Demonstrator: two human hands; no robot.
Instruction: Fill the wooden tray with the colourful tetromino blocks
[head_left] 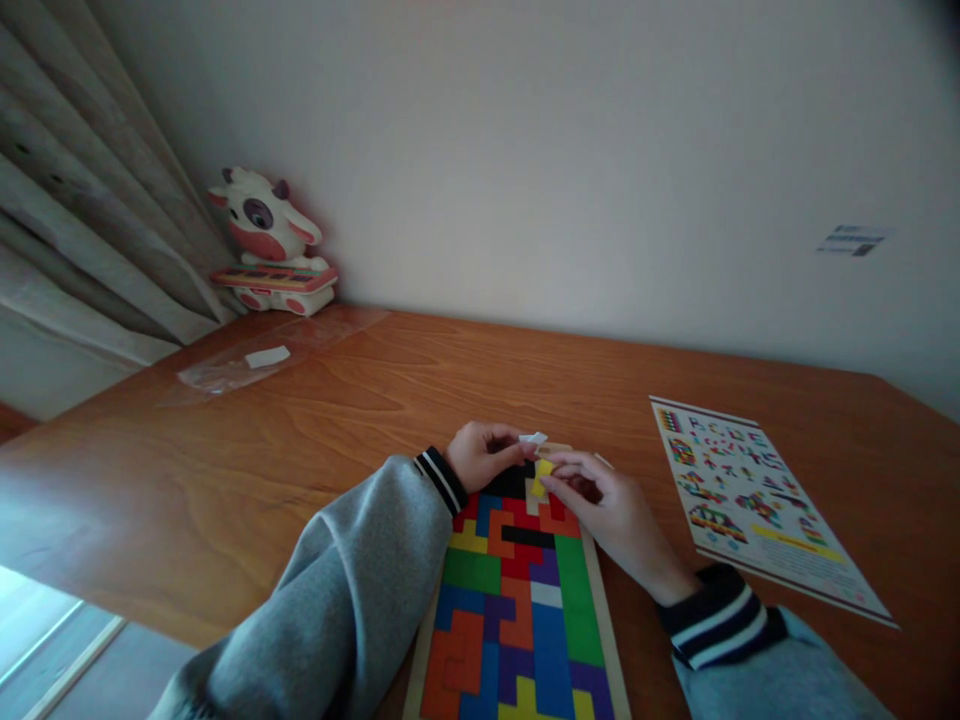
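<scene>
A wooden tray puzzle (611,650) with colourful block pieces lies on the table, its far end between my hands. My right hand (600,500) pinches a small yellow puzzle piece (541,476) between thumb and fingers above the far end. Across from it, my left hand (484,455) is closed with thumb and index finger together on a small white piece (534,438), whose shape is partly hidden. Below the left hand a dark part of the tray (506,484) shows. Red, blue, green, orange, purple and yellow pieces fill the nearer part.
A printed sheet with coloured figures (772,500) lies to the right of the tray. At the back left a toy cow with a keyboard (274,240) stands by the curtain (82,190). A clear plastic bag (225,372) lies in front of it. The wall (562,170) rises behind the table.
</scene>
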